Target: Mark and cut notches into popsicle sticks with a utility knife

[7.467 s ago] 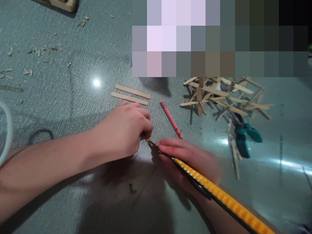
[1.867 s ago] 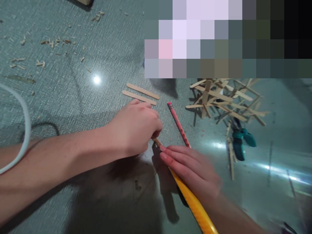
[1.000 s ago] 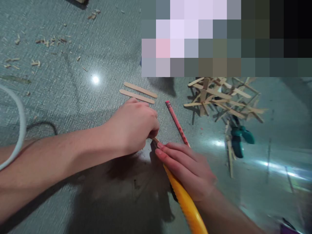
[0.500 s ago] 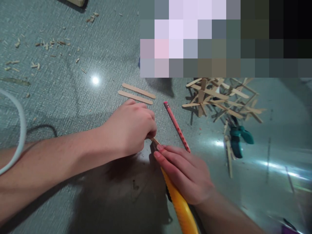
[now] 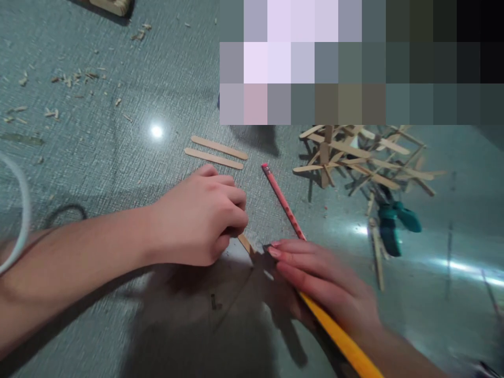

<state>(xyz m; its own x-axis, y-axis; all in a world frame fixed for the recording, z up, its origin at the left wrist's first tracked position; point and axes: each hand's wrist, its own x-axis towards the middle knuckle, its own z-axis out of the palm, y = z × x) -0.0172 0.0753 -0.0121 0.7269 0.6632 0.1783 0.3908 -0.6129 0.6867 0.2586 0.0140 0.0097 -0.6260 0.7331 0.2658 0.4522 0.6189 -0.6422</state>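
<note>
My left hand [image 5: 205,215] is closed on a wooden craft stick [image 5: 246,245], pressing it to the table. Only the stick's near end shows past my fingers. My right hand [image 5: 323,278] grips a utility knife with a long yellow handle [image 5: 338,331]. Its dark tip by my fingertips points at the stick, with a small gap between them. Most of the blade is hidden or blurred. Two more craft sticks [image 5: 218,152] lie side by side beyond my left hand. A pink pencil [image 5: 282,200] lies just past my right fingers.
A tangle of craft sticks [image 5: 346,157] stands at the right. Teal-handled pliers or cutters [image 5: 391,226] lie below it. Wood shavings [image 5: 76,79] are scattered at upper left, near a wooden piece [image 5: 112,5]. A white cable [image 5: 21,205] curves over my left forearm.
My right hand has moved right with the knife, away from the stick. The knife's handle has swung to the right. My left hand has shifted slightly left, still on the stick.
</note>
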